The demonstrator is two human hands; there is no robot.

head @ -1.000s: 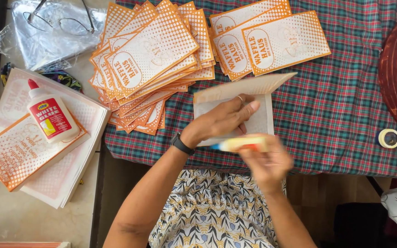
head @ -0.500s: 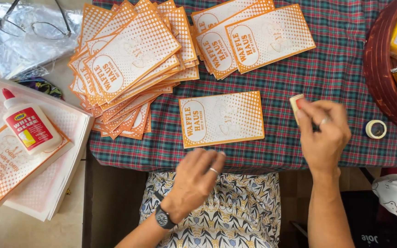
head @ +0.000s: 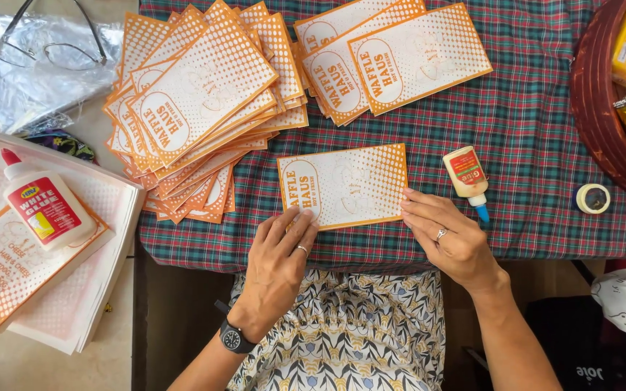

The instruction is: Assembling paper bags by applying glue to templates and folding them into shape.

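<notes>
While the fingers of the left hand lie flat and spread on the lower left corner of the orange-and-white paper bag, the right hand touches its right edge with loosely open fingertips, gripping nothing. The bag lies flat on the checked table; even pressing outward along the seam would seat it best. A small glue bottle lies just beside.

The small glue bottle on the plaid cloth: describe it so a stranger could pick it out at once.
On the plaid tablecloth, look just right of the single orange-and-white paper bag under both hands. The small glue bottle lies there above the right hand, blue tip pointing down. The larger glue bottle, off the cloth at far left, has a red cap.
</notes>
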